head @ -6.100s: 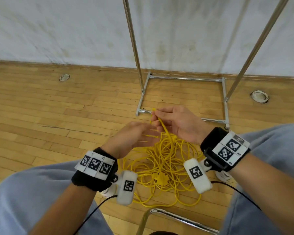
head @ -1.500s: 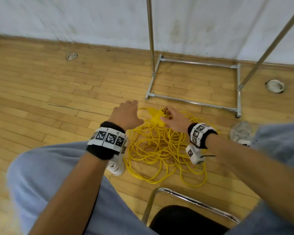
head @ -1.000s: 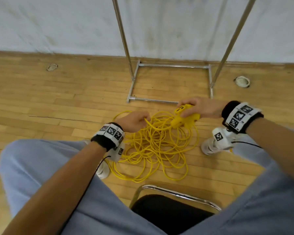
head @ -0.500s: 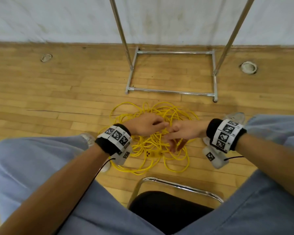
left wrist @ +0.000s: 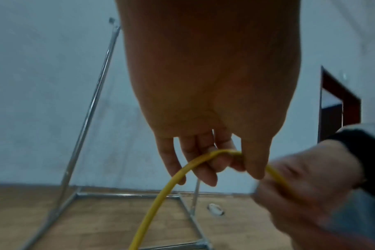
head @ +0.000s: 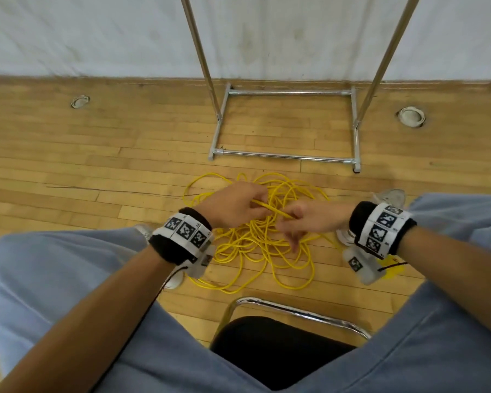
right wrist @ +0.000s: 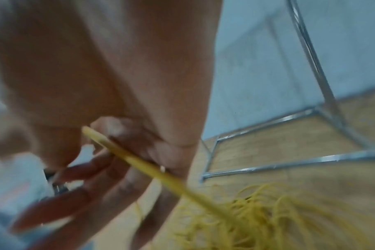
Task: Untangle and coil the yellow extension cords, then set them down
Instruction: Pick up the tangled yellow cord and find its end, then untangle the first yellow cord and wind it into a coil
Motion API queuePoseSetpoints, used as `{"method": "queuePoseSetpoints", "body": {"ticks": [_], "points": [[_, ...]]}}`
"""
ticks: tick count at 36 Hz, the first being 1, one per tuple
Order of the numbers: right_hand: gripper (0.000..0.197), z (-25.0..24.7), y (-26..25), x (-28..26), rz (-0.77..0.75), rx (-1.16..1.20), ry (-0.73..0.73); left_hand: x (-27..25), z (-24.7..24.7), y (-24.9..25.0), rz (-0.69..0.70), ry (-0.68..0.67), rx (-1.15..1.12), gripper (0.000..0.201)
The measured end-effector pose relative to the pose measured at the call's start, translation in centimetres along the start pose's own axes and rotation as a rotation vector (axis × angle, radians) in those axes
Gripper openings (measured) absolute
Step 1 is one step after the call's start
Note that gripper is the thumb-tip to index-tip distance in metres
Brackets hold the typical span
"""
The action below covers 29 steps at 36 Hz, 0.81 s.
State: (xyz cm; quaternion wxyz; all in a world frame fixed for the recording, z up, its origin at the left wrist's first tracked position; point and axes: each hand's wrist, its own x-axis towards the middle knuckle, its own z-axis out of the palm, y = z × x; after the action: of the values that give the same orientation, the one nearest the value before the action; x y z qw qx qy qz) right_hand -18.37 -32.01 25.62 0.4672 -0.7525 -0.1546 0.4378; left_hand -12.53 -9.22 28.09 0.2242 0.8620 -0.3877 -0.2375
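A loose tangle of yellow extension cord (head: 247, 245) lies on the wooden floor between my feet. Above it my left hand (head: 255, 207) grips one strand (head: 270, 208), which runs across to my right hand (head: 289, 219). In the left wrist view the cord (left wrist: 161, 194) bends over the curled left fingers (left wrist: 206, 169) and is held by the thumb. In the blurred right wrist view my thumb and forefinger pinch the strand (right wrist: 139, 162), which runs down to the heap (right wrist: 257, 211). A yellow block (head: 391, 269) peeks out under my right wrist.
A chrome rack base (head: 284, 157) with two uprights stands just beyond the cord, near the wall. The chair's black seat (head: 281, 350) and chrome rim (head: 295, 307) are between my knees. My shoes (head: 389, 195) flank the heap. Round floor fittings (head: 411, 116) sit further out.
My right hand carried the yellow block off to the right, let it go and came back. Both hands have met over the heap and now hold one strand between them.
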Motion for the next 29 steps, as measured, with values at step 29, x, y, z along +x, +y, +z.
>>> {"method": "queuePoseSetpoints", "body": {"ticks": [29], "points": [[0.036, -0.8, -9.6, -3.2, -0.159, 0.474, 0.305, -2.8, -2.5, 1.1, -0.801, 0.061, -0.849, 0.054]]}}
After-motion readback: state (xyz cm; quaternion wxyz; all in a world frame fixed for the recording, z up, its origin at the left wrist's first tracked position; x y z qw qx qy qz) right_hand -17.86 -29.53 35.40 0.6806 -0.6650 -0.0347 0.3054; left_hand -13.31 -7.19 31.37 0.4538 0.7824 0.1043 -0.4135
